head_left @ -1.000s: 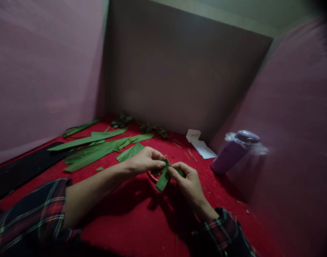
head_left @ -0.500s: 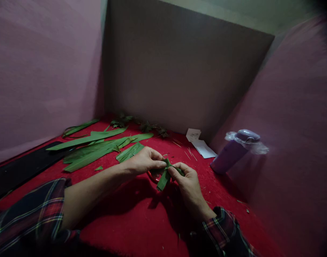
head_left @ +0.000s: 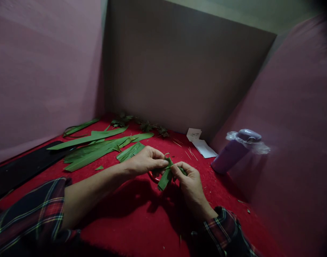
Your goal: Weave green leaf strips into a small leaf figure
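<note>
Between my two hands is a folded green leaf strip [head_left: 165, 180], its flat tail hanging down toward the red cloth. My left hand [head_left: 149, 161] pinches its upper left side between thumb and fingers. From the right, my right hand [head_left: 189, 176] closes thumb and fingertips on the same strip, where a darker piece of leaf shows by the fingers. A thin pale curl sticks up at the top of the strip. Just below the left fingers, partly hidden, shows the orange-red curved handle [head_left: 153, 177] of some tool, probably scissors.
Long green leaves [head_left: 99, 150] lie to the left on the red cloth [head_left: 120, 228], beside a black board [head_left: 26, 167]. Leafy sprigs [head_left: 146, 126] lie along the back. Thin sticks [head_left: 191, 153], white papers [head_left: 205, 148] and a purple bottle [head_left: 230, 155] with plastic wrap stand or lie at right.
My right fingertips have shifted slightly along the leaf strip, and its top has turned a little. Both hands keep hold of it; the things around stay put.
</note>
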The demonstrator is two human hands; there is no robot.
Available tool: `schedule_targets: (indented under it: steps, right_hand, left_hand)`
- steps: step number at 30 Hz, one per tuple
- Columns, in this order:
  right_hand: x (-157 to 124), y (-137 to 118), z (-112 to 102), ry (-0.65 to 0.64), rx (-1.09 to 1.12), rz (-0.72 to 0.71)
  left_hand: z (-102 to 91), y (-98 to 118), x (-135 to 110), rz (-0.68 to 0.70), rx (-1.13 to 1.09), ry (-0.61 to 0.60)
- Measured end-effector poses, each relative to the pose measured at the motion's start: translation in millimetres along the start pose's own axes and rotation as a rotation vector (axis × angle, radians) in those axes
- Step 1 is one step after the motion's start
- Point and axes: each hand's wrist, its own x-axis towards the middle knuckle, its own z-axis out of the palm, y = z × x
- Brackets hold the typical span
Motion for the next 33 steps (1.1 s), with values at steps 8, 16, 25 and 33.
schedule_targets:
  steps: [8, 16, 25, 33]
  right_hand:
    - [-0.9, -5.5, -4.9, 0.081, -0.035, 0.048]
    - [1.0, -2.4, 0.1, -0.064, -0.019, 0.044]
    - [-1.8, -6.1, 2.6, -0.008, -0.162, -0.048]
    - [-2.5, -3.1, 2.9, -0.023, -0.167, -0.071]
  left_hand:
    - [-2.6, -0.1, -0.6, -0.026, -0.003, -0.016]
    - [0.9, 3.2, -0.5, -0.083, 0.041, -0.026]
    - [2.8, 0.1, 0.5, -0.074, 0.046, -0.007]
    - [2.9, -1.4, 1.1, -0.082, 0.007, 0.063]
